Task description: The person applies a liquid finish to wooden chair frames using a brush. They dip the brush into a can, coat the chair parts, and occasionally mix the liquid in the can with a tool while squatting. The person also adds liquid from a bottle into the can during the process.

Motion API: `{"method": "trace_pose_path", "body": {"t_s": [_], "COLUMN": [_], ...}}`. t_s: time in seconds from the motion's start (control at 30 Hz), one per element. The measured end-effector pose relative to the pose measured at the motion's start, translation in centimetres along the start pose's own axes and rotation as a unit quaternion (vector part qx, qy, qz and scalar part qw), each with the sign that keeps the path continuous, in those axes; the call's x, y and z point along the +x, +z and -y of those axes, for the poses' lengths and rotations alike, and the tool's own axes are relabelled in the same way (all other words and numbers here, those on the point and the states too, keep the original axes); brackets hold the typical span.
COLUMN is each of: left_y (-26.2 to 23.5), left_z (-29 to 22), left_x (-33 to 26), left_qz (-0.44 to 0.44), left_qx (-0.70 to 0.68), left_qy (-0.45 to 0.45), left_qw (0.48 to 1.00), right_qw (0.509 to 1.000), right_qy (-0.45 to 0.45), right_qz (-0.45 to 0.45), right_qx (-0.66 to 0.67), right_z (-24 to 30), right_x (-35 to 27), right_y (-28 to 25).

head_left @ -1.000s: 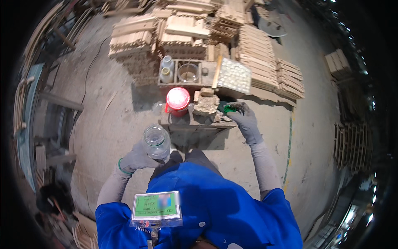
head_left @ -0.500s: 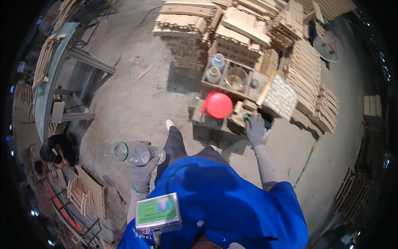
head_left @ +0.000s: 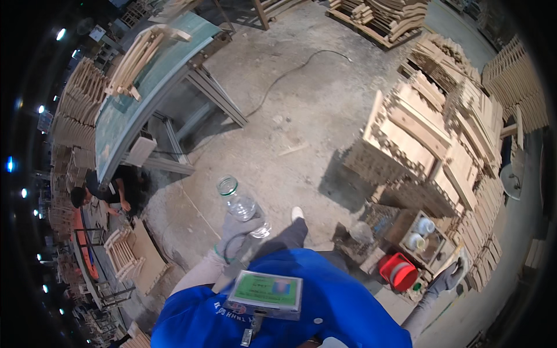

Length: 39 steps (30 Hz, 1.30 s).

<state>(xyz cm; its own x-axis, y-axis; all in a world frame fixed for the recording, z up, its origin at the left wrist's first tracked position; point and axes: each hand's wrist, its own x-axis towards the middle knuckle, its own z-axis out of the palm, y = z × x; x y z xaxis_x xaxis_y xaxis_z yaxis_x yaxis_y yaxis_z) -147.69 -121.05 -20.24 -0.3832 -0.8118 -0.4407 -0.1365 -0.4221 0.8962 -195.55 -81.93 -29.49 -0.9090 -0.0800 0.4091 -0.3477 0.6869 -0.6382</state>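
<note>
Left hand [head_left: 238, 235], gloved, gripped a clear bottle [head_left: 242, 206] by its lower half, neck tilted up and away, above the concrete floor [head_left: 290, 116]. Right hand [head_left: 448, 277], gloved, reached out beside a red tub [head_left: 398, 271] near a wooden crate [head_left: 426, 240]; whether it grasped anything could not be told. Stacked timber [head_left: 435, 133] stood behind.

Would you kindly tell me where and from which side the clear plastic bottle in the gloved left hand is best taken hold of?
Probably round the lower body, from the side. The clear bottle stands tilted with its open, capless neck up and away from the person, so a sideways wrap keeps the mouth free. The left hand already has such a grip on its lower half, leaving the neck bare.
</note>
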Motion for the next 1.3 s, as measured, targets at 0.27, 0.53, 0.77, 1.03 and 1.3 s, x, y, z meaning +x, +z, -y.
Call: {"method": "trace_pose_path", "body": {"t_s": [0.27,0.53,0.77,1.03,1.3], "left_y": [-3.3,-4.1,-7.7,-6.6,-12.1], "left_z": [-5.8,-13.5,-22.5,-30.8,-39.7], "left_x": [16.2,30.3,45.0,64.2,89.5], "left_qz": [-0.088,-0.116,-0.188,-0.152,-0.184], "left_qx": [0.004,-0.004,0.433,-0.103,-0.016], "left_qy": [0.129,0.077,0.388,0.230,0.198], "left_qw": [0.988,0.990,0.791,0.956,0.962], "right_qw": [0.916,0.917,0.885,0.781,0.767], "right_qy": [-0.389,-0.347,-0.213,-0.356,-0.346], "right_qz": [0.092,0.129,0.292,0.415,0.540], "right_qx": [0.023,0.150,0.294,0.301,0.015], "right_z": [25.1,39.7,53.5,76.3,85.6], "right_x": [1.2,7.9,13.3,15.1,20.2], "right_y": [16.4,35.5,54.3,73.3,99.2]}}
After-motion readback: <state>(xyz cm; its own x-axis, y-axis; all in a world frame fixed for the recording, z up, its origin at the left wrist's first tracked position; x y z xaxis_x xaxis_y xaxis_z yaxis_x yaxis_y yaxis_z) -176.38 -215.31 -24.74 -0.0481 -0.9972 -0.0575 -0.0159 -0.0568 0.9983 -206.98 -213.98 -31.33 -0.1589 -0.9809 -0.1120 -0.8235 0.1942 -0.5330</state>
